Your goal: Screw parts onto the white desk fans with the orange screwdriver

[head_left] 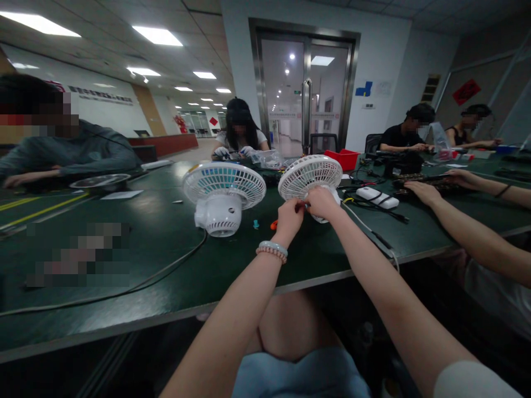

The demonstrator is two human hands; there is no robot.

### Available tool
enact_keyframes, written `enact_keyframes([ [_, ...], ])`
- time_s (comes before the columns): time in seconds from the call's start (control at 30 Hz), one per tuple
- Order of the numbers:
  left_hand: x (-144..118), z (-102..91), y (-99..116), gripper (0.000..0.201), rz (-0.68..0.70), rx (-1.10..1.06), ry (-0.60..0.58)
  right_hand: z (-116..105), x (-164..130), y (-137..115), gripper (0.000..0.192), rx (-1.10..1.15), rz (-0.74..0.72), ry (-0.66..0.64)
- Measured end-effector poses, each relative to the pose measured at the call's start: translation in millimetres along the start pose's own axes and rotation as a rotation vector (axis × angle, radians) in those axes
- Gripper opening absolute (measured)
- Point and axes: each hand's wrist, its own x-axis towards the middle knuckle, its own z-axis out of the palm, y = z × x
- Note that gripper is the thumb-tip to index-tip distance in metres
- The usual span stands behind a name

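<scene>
Green table [157, 249]: both hands [321, 203] hold unlabelled fan [310, 176].

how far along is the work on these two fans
Looks done: the left fan stands apart, untouched, grille on. In hand: both hands, left and right, work at the back of the right fan. Left: a blue and an orange bit lie loose on the table.

The right hand [321, 202] covers the back of the right-hand fan [310, 176], hiding its motor housing. Whatever the left hand [289, 215] pinches is too small to tell.
</scene>
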Motion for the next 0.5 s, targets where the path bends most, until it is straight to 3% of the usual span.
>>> enact_keyframes([
  [0.5,0.6,0.7,3.5,0.016,-0.019,-0.012,-0.006,-2.4,0.0,1.8,0.029,-0.025,-0.004,-0.011],
])
